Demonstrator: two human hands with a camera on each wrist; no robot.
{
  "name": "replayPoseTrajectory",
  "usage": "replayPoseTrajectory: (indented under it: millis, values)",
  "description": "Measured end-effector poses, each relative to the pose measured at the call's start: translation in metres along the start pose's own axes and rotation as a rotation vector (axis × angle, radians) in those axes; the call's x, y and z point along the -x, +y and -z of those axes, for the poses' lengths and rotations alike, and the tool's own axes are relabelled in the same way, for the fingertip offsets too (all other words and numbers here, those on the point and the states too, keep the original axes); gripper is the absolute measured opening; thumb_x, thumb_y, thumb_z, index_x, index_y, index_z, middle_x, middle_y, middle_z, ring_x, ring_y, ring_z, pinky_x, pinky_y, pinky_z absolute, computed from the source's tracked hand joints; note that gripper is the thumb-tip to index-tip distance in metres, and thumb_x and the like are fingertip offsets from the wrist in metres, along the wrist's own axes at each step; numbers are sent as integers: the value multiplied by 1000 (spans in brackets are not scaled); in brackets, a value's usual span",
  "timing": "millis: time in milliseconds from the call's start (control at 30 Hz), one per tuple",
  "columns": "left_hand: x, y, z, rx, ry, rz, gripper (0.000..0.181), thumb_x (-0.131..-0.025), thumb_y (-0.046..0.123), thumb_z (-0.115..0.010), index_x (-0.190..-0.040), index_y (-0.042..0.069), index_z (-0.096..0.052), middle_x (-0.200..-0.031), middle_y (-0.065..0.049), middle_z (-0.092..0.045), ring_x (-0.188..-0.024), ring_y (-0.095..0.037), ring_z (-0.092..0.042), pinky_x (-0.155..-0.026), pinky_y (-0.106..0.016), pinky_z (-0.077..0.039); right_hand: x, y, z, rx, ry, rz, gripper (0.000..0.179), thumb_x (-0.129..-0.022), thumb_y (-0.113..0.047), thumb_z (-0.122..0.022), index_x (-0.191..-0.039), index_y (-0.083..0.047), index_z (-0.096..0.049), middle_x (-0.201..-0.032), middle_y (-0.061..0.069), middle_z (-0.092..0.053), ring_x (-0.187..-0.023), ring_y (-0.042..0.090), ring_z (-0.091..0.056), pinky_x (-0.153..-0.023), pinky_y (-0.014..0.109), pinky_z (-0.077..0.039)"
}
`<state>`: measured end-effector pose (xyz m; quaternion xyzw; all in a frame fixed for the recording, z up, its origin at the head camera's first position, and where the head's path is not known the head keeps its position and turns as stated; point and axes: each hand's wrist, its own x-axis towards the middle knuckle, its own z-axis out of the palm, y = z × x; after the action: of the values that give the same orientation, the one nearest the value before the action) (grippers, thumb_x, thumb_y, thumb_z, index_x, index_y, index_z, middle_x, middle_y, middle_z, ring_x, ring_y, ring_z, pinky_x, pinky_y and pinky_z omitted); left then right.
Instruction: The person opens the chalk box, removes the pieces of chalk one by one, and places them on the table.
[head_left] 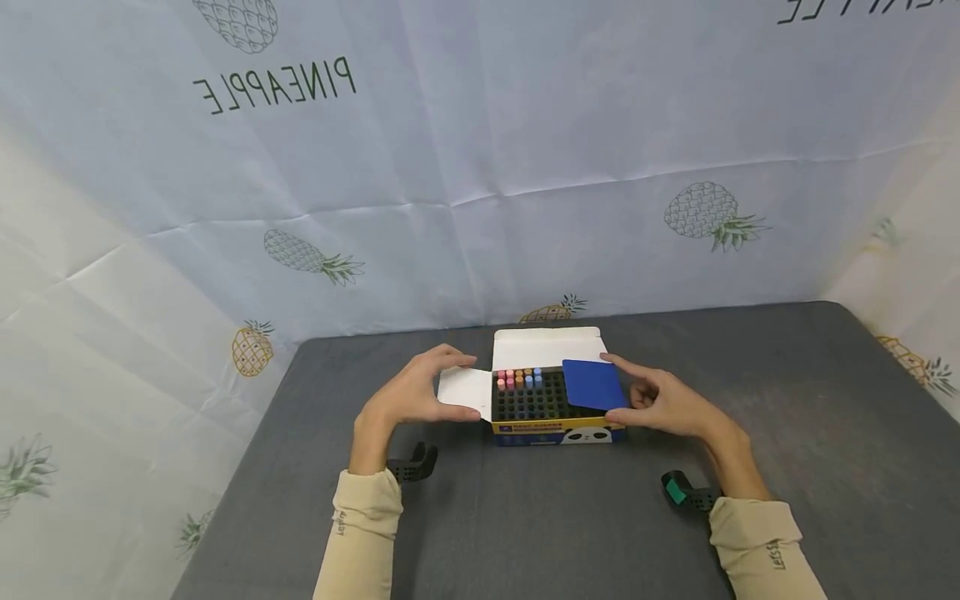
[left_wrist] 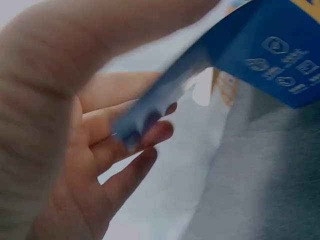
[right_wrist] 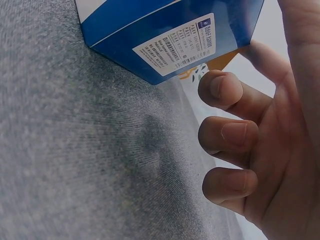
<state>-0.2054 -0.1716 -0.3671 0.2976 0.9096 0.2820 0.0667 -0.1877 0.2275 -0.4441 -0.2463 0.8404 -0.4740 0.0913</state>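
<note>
A marker box (head_left: 551, 436), blue and yellow with a panda face, stands open with its white lid (head_left: 547, 348) raised at the back. Several pink, orange and blue markers (head_left: 519, 378) fill one corner of its black holder (head_left: 527, 403). The white left flap (head_left: 463, 392) lies out sideways between the thumb and loosely bent fingers of my left hand (head_left: 408, 392). The blue right flap (head_left: 592, 383) slants over the holder. My right hand (head_left: 675, 406) grips the right end of the box, thumb at the front and index finger at the back, other fingers curled.
The box stands on a dark grey table (head_left: 480, 525). Behind it hangs a pale curtain (head_left: 465, 258) printed with pineapples. Black straps (head_left: 414, 464) show near both wrists. A white printed label (right_wrist: 177, 47) is on the box's right end.
</note>
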Motion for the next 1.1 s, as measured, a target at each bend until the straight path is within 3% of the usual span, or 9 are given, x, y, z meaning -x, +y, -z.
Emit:
replayPoseTrajectory:
  millis: [133,233,467,567,767,1100]
  values:
    - [-2,-2,-12,-60,-20,13,77,-77,40,-91,-141,8,-63,-133,-11,-63,-122,-28,-56,-94,-41,-54,-1,0,-1,-2,2,14,88,-90,-18,-80,-162,-7,-30,-60,-8,-39,-53,1,-35,-47,26,-39]
    - [-2,-3,-20,-49,-26,13,78,-78,37,-90,-144,8,-60,-135,-12,-62,-122,-29,-56,-95,-43,-54,-1,0,-1,-5,-2,10,88,-90,-19,-80,-162,-8,-30,-60,-8,-39,-53,1,-35,-47,27,-39]
    - [1,-15,-41,307,-58,-14,82,-88,19,-83,-157,6,-40,-148,-16,-47,-130,-35,-54,-111,-49,-54,0,0,1,-2,-4,-2,88,-90,-20,-80,-162,-9,-30,-60,-8,-40,-53,1,-35,-47,27,-39]
    - [-2,-17,-49,384,-51,-8,86,-89,24,-81,-161,11,-34,-149,-16,-44,-132,-34,-51,-113,-48,-53,0,0,1,-9,-4,-1,87,-91,-19,-79,-162,-10,-31,-60,-8,-39,-53,1,-35,-47,27,-39]
    - [-7,-20,-61,404,-11,-2,81,-90,28,-80,-159,18,-39,-139,-15,-49,-126,-31,-54,-108,-48,-56,1,-1,1,10,13,12,84,-89,-19,-81,-160,-12,-36,-65,-4,-45,-55,2,-37,-48,28,-39]
    - [-5,-22,-63,412,20,-25,79,-90,23,-80,-158,14,-42,-132,-15,-52,-122,-30,-55,-107,-48,-56,3,-13,6,238,141,93,79,-81,-27,-87,-150,-15,-52,-96,4,-54,-74,14,-45,-59,24,-40]
